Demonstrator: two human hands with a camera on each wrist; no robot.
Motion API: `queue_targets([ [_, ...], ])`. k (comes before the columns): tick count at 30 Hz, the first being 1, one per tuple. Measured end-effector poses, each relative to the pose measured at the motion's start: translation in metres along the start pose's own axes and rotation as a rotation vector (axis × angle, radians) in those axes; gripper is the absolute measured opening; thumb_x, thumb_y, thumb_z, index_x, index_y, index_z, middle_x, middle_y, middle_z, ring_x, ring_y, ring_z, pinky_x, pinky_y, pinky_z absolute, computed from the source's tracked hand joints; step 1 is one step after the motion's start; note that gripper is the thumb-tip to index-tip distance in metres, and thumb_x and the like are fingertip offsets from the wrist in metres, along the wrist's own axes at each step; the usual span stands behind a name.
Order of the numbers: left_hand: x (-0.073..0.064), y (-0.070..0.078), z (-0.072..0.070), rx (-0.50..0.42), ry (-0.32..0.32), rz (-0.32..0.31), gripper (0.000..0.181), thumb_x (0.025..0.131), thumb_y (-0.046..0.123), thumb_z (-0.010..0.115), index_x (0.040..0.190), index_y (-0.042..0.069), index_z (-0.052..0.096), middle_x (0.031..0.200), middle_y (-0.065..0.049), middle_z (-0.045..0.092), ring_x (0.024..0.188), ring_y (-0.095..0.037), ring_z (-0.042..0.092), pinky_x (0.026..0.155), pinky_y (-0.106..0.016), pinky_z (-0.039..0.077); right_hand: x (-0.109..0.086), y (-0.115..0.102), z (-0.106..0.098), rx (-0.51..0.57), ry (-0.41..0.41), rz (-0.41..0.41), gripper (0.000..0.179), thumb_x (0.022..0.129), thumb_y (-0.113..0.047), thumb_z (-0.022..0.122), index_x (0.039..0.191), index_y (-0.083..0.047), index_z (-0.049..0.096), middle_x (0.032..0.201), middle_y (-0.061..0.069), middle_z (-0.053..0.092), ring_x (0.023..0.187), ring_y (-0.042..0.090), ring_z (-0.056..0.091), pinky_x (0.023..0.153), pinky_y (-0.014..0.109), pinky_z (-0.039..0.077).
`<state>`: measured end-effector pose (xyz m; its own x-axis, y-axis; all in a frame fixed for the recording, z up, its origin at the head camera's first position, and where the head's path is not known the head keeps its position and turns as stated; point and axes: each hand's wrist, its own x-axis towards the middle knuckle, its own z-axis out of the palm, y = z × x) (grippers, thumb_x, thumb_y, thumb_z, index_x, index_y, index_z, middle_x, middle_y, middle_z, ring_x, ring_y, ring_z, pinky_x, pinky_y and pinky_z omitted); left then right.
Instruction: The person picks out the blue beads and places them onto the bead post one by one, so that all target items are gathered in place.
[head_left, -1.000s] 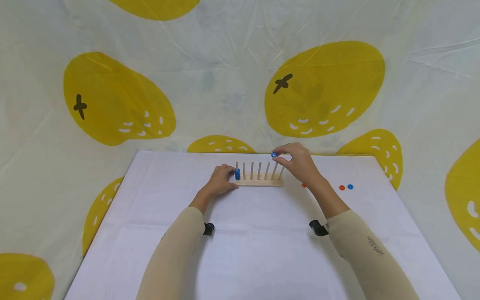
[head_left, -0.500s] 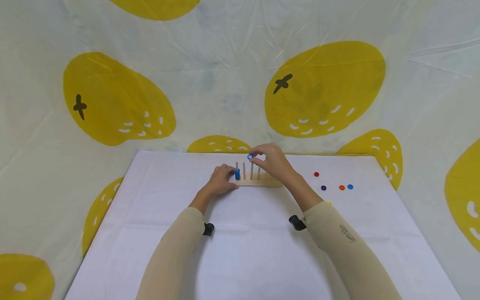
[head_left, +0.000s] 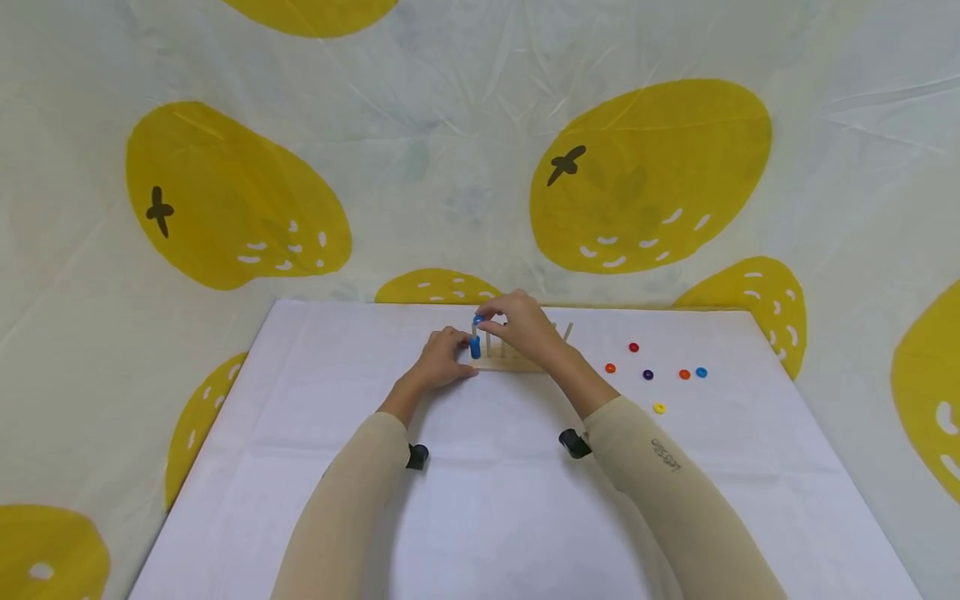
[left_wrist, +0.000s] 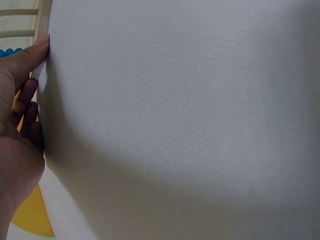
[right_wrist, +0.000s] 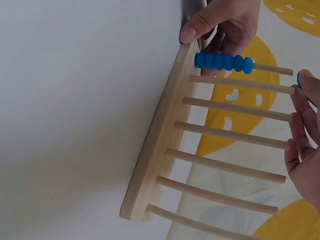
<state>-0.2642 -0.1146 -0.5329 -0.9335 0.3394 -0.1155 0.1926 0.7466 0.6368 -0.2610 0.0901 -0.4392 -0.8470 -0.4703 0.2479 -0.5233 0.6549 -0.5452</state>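
A wooden peg stand (head_left: pixel 510 365) with a row of upright pegs is near the table's back edge. Several blue beads (right_wrist: pixel 224 62) are stacked on its leftmost peg. My left hand (head_left: pixel 441 358) grips that end of the base (right_wrist: pixel 162 130), thumb on the front side and fingers behind, as the right wrist view shows. Between thumb and index finger, my right hand (head_left: pixel 523 327) pinches one more blue bead (head_left: pixel 478 320) right at the top of the leftmost peg. The other pegs are bare in the right wrist view. In the left wrist view the thumb (left_wrist: pixel 40 45) presses against the base.
Right of the stand lie loose beads: red (head_left: pixel 633 347), purple (head_left: pixel 648 375), yellow (head_left: pixel 659 408), a blue one (head_left: pixel 701 372) and two orange ones, one nearer (head_left: pixel 610 368). A curtain printed with yellow fruit (head_left: pixel 648 179) hangs behind the white table (head_left: pixel 487 517).
My right hand has carried its blue bead leftward across the pegs and slightly down to the leftmost peg's top, uncovering the loose beads on the right. My left hand has stayed put.
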Motion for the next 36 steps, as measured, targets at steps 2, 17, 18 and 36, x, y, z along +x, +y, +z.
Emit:
queue_targets([
  [2,0.0002,-0.0001,-0.0002,0.002,-0.002,0.000,0.062,0.085,0.028,0.086,0.138,0.008,0.062,0.132,-0.009,0.058,0.127,-0.029,0.045,0.114,-0.044,0.041,0.0022,-0.0009,0.0019,-0.014,-0.007,0.000,0.019,0.095,-0.022,0.076,0.111,-0.010,0.079,0.101,0.003,0.078,0.099,0.026,0.061,0.091,0.041,0.052],
  [17,-0.0013,0.0010,0.0006,-0.001,0.000,-0.015,0.062,0.085,0.028,0.087,0.138,0.009,0.062,0.129,-0.007,0.058,0.124,-0.027,0.045,0.112,-0.043,0.042,0.0039,-0.0036,0.0082,-0.048,-0.046,0.023,0.018,0.095,-0.023,0.077,0.107,-0.010,0.079,0.099,0.004,0.077,0.099,0.029,0.063,0.091,0.039,0.053],
  [18,-0.0015,0.0012,0.0006,-0.004,-0.002,-0.020,0.062,0.085,0.028,0.087,0.138,0.009,0.062,0.129,-0.007,0.058,0.124,-0.027,0.045,0.113,-0.043,0.042,0.0038,-0.0036,0.0081,-0.049,-0.046,0.023,0.018,0.094,-0.023,0.077,0.107,-0.010,0.079,0.099,0.004,0.077,0.099,0.029,0.063,0.090,0.039,0.052],
  [36,-0.0011,0.0028,-0.0009,-0.005,-0.006,-0.037,0.062,0.085,0.028,0.086,0.139,0.009,0.061,0.131,-0.007,0.057,0.126,-0.027,0.044,0.115,-0.044,0.041,0.0032,-0.0033,0.0025,-0.037,-0.074,0.079,0.024,0.095,-0.026,0.076,0.114,-0.012,0.077,0.103,0.003,0.076,0.106,0.032,0.062,0.094,0.040,0.052],
])
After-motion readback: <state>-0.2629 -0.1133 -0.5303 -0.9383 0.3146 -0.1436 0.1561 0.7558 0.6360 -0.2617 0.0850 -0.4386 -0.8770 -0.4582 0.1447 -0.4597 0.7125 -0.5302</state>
